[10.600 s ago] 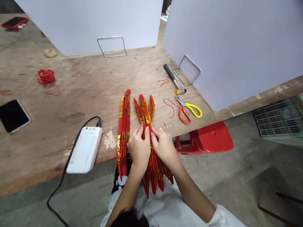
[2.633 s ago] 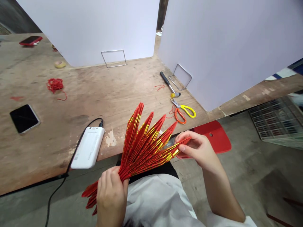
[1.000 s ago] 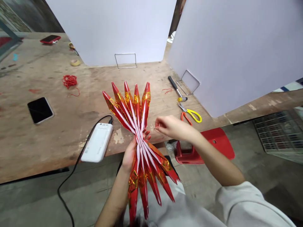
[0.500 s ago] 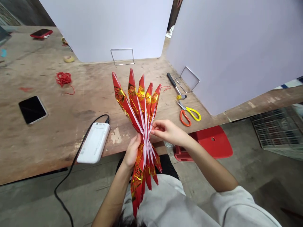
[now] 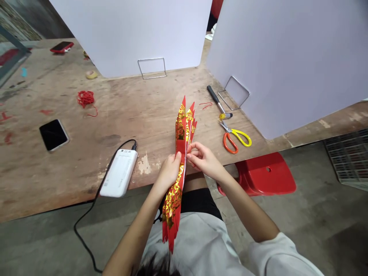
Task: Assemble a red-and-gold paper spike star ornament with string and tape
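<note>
Left hand (image 5: 170, 168) grasps the pleated red-and-gold paper (image 5: 180, 130) around its middle, thumb laid along the outer face. Pointed tips of the folds spread just ahead of this hand over the wooden table (image 5: 138, 115), while the longer lower part runs back from it, over the person's lap. Right hand (image 5: 202, 159) is at the opposite side of the paper's waist, fingers curled and thumb brought in close; whether it pinches a fold or only touches the edge, I cannot tell.

Ahead and to the right of the right hand lie scissors (image 5: 229, 129) with one orange and one yellow handle loop, and just beyond them a small hammer (image 5: 213, 94). Below that hand's level, off to its right, is a red plastic stool (image 5: 267, 174). Left of the left hand rests a white power bank (image 5: 119, 174) with a black cable (image 5: 97, 197) plugged in; farther left are a smartphone (image 5: 54, 135) and, ahead of it, a tangle of red cord (image 5: 85, 98).
</note>
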`<action>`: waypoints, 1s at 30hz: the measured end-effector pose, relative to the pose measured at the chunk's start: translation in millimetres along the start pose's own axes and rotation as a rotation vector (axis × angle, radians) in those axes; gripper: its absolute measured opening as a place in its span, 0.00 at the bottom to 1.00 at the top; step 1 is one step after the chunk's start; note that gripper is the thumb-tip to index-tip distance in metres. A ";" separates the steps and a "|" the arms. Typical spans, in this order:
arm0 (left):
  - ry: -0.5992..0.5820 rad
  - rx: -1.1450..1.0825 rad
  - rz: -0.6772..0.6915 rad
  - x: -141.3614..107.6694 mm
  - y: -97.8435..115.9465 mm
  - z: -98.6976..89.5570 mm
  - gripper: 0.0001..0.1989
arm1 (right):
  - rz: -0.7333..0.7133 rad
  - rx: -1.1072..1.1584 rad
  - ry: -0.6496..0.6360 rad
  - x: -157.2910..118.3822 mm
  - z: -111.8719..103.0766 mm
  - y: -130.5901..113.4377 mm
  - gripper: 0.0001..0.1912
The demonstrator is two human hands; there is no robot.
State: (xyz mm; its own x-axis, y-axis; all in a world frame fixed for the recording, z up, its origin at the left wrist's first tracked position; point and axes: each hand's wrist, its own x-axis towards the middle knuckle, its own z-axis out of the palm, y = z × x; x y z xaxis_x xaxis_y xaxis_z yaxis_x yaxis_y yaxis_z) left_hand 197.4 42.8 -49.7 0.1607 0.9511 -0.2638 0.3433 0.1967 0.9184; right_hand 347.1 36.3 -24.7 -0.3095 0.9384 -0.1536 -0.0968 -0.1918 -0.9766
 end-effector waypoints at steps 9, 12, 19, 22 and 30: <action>-0.052 0.400 0.090 10.6 17.5 7.9 0.20 | -0.027 0.073 -0.051 20.2 -13.8 7.7 0.10; -0.183 0.519 0.146 14.2 14.7 -6.8 0.23 | -0.030 0.093 -0.088 21.8 -12.1 8.2 0.09; -0.210 0.854 0.086 13.3 7.2 -39.0 0.21 | -0.016 0.086 -0.198 40.3 14.5 10.8 0.04; -0.134 0.989 0.109 9.1 8.7 -44.4 0.19 | 0.024 0.155 -0.205 49.9 22.7 15.8 0.07; -0.064 1.038 0.082 10.4 -2.0 -60.6 0.22 | 0.062 0.231 -0.129 60.5 29.7 23.9 0.08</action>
State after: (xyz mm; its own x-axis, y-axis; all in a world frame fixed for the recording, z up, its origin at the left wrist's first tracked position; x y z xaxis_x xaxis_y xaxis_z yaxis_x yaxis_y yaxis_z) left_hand 142.3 66.7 -36.3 0.2580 0.9319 -0.2549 0.9509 -0.1983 0.2377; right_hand 298.0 79.9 -52.8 -0.4379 0.8813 -0.1777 -0.2822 -0.3224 -0.9036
